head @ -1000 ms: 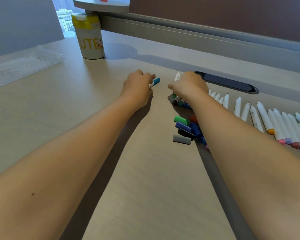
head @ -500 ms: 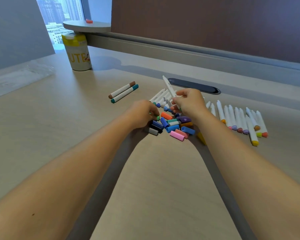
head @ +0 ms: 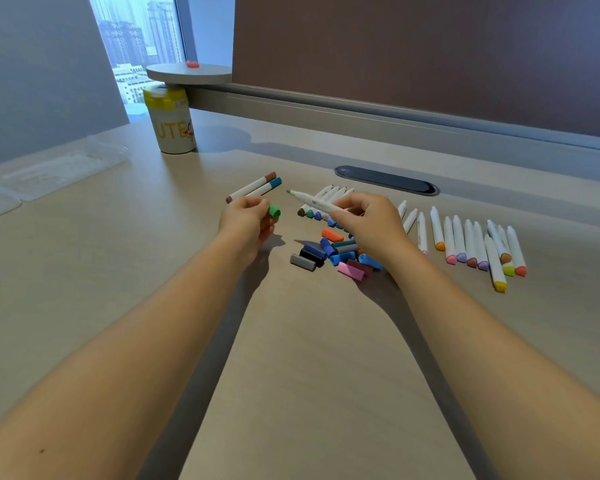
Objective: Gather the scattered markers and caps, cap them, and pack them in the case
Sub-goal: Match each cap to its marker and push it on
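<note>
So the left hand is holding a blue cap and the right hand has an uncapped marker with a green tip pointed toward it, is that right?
Not quite: the cap in the left hand is green, not blue, as the head view shows. The rest holds: the right hand holds an uncapped marker, green tip toward the left hand.

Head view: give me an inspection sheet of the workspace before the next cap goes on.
Surface: pale wood-grain desk, bare in front.
Job's things: two capped markers set apart at left; loose caps heaped in the middle; uncapped markers in a row at right; clear plastic case far left.
Clutter: yellow-lidded tub at the back; small red item on a round shelf.
Grippers: left hand pinches a green cap; right hand holds a green-tipped marker, tip toward the cap, not yet joined.
Cables: nothing seen; dark cable slot is shut.
Surroundings: window, brown partition.
</note>
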Action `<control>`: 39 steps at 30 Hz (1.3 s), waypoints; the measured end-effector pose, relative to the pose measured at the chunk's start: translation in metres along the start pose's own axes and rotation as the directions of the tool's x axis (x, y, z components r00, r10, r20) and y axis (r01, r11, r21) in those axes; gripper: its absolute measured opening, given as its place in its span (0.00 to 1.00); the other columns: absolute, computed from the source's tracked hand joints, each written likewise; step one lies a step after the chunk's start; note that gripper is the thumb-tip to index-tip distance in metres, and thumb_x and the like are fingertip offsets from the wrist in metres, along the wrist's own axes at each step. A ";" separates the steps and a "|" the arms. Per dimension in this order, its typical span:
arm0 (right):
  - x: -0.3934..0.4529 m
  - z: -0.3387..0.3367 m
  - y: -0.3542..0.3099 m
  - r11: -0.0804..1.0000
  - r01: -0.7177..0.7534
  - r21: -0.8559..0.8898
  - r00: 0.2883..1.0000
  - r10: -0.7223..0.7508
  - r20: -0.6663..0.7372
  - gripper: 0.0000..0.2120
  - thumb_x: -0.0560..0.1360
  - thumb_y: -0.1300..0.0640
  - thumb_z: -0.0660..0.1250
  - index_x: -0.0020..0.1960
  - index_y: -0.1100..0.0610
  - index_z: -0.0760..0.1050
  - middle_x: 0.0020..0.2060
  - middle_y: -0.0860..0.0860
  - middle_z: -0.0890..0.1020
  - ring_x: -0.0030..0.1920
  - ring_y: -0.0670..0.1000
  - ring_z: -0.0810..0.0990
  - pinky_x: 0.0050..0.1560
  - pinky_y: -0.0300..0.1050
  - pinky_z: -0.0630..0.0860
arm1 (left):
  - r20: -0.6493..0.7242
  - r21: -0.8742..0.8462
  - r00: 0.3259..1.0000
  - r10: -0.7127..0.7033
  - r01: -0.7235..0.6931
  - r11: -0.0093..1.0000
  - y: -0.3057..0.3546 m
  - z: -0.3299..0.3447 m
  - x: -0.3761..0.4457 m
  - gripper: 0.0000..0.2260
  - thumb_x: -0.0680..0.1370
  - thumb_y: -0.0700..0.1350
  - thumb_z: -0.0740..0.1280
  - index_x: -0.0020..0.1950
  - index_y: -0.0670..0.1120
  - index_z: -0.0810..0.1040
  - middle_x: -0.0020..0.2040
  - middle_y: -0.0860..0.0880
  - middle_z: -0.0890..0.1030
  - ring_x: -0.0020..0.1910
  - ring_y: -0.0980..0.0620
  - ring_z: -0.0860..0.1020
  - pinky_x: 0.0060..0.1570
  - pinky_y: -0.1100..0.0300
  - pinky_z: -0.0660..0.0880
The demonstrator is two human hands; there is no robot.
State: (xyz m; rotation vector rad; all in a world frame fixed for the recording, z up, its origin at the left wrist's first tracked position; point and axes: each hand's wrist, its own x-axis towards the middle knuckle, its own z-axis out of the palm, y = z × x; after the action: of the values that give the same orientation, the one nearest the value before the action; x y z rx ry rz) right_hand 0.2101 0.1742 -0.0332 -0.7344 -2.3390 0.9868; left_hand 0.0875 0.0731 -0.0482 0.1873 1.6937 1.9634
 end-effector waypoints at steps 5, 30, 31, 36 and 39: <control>-0.004 0.004 -0.003 0.996 0.036 -0.084 0.999 -0.034 0.023 0.12 0.78 0.58 0.62 0.59 0.60 0.77 0.37 0.49 0.73 0.36 0.45 0.70 0.40 0.37 0.72 | -0.019 -0.153 0.997 -0.069 0.065 0.986 0.004 -0.007 -0.003 0.07 0.80 0.40 0.60 0.42 0.43 0.72 0.39 0.46 0.78 0.34 0.56 0.75 0.35 0.65 0.74; 0.008 0.019 -0.029 0.998 0.054 -0.019 0.998 -0.054 -0.028 0.10 0.79 0.60 0.60 0.57 0.64 0.72 0.43 0.53 0.72 0.35 0.45 0.69 0.34 0.33 0.66 | 0.041 0.032 0.982 0.186 -0.188 0.982 0.026 0.005 -0.010 0.15 0.78 0.36 0.62 0.65 0.39 0.67 0.53 0.43 0.76 0.50 0.50 0.76 0.56 0.59 0.74; 0.009 0.020 -0.031 0.999 0.045 0.006 0.999 -0.045 -0.029 0.10 0.78 0.61 0.59 0.57 0.64 0.71 0.43 0.53 0.72 0.36 0.45 0.70 0.34 0.32 0.66 | 0.063 -0.008 0.985 0.159 -0.159 0.987 0.027 0.007 -0.010 0.17 0.78 0.37 0.62 0.67 0.40 0.65 0.54 0.43 0.76 0.50 0.50 0.77 0.55 0.59 0.74; 0.010 0.029 -0.032 0.996 0.001 0.088 1.000 -0.001 0.000 0.09 0.78 0.61 0.60 0.57 0.62 0.71 0.50 0.57 0.77 0.47 0.52 0.75 0.44 0.41 0.74 | 0.156 0.100 0.985 0.078 -0.095 0.991 0.023 0.017 -0.011 0.13 0.79 0.41 0.61 0.62 0.38 0.71 0.42 0.48 0.77 0.47 0.51 0.78 0.53 0.58 0.74; 0.015 0.029 -0.027 0.998 -0.025 0.055 1.000 0.024 0.008 0.10 0.78 0.60 0.60 0.56 0.63 0.75 0.49 0.56 0.79 0.46 0.50 0.73 0.52 0.48 0.75 | 0.126 0.205 0.988 0.093 -0.118 0.972 0.021 0.014 -0.003 0.10 0.81 0.44 0.58 0.56 0.40 0.73 0.41 0.48 0.75 0.46 0.50 0.76 0.54 0.56 0.74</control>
State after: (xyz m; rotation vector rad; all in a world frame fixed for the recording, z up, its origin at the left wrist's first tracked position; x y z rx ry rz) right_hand 0.1742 0.1537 -0.0275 -0.7410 -2.3045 1.0612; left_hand 0.0897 0.0827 -0.0248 0.4697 1.8477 1.8040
